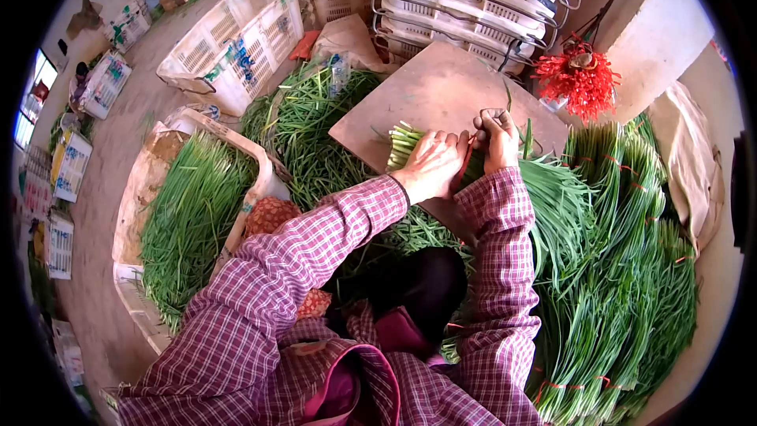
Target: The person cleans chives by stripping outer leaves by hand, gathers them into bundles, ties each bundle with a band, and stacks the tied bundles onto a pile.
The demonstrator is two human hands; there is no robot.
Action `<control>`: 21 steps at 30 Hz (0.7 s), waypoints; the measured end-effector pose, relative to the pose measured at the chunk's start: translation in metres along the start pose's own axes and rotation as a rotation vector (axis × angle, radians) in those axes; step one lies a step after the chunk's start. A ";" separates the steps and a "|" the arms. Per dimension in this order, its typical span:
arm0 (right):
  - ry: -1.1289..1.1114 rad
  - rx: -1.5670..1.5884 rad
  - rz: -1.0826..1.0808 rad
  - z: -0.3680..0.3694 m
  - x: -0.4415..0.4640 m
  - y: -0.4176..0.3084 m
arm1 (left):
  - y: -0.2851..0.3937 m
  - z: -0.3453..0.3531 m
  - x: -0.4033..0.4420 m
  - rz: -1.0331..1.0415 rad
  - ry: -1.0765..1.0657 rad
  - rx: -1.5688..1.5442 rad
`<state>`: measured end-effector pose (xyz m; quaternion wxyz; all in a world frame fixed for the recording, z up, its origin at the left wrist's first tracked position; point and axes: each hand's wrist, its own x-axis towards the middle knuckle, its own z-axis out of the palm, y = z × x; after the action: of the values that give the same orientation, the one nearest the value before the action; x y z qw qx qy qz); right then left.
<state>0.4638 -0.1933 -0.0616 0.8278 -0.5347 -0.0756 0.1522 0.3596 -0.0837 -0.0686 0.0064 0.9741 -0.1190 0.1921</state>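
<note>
A bunch of green chives (404, 144) lies across the board (410, 106), pale cut stem ends to the left and leaves spreading to the right. My left hand (434, 164) is wrapped over the bunch near its stem ends. Close beside it, my right hand (498, 138) is closed in a pinch on a red tie (467, 161), which runs between the two hands around the bunch. Part of the tie is hidden by my fingers. A thin green strand sticks up above my right hand.
Tied chive bunches (615, 268) are piled at right. Loose chives fill a crate (251, 158) at left and a heap (323, 126) behind it. Red ties (582, 79) hang at upper right. A white crate (236, 43) and stacked crates (473, 4) stand behind.
</note>
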 end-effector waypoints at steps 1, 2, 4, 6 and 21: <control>-0.009 -0.109 0.024 0.002 -0.002 -0.004 | 0.000 0.002 -0.001 -0.019 -0.029 -0.027; -0.014 -0.218 0.048 0.005 -0.007 -0.010 | 0.002 0.002 -0.002 -0.034 -0.060 -0.058; -0.038 -0.234 0.058 0.007 -0.013 -0.017 | 0.004 0.007 -0.004 -0.021 -0.035 0.007; -0.046 -0.291 0.031 0.010 -0.015 -0.020 | 0.003 0.004 -0.005 -0.040 0.003 -0.011; -0.068 -0.386 -0.117 0.025 -0.106 -0.043 | -0.001 0.004 -0.001 -0.073 0.005 -0.105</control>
<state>0.3642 -0.2237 -0.0082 0.7143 -0.6727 -0.1623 0.1044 0.3604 -0.0826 -0.0722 0.0648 0.9756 -0.0933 0.1879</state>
